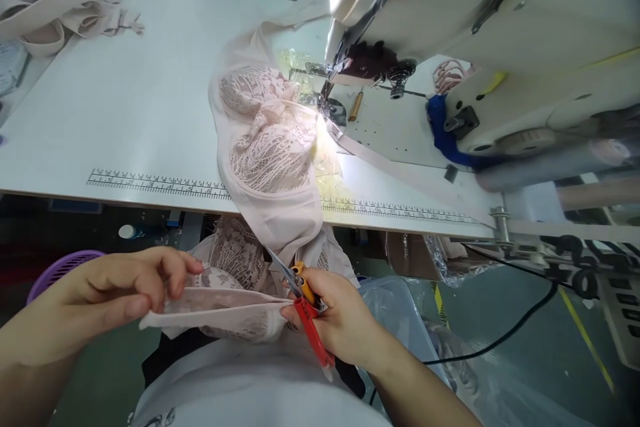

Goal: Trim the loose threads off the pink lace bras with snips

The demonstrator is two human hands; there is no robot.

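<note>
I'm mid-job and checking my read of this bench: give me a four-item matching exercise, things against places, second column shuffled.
Things
1. Red-handled metal scissors
2. Purple slatted plastic basket
3. Black ruler scale
4. Pale pink lace bra

Places
A. Partly hidden behind the left hand
B. By the white sewing machine's needle
C. In the right hand
D. Along the white tabletop's near edge

Pairs: 1-C, 2-A, 3-D, 4-B

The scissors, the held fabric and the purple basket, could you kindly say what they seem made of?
Scissors: gleaming grey blades, probably steel; smooth red handle, likely plastic. Fabric: matte smooth band with openwork lace, perhaps synthetic. Basket: likely moulded plastic, from its even colour and slots.
</note>
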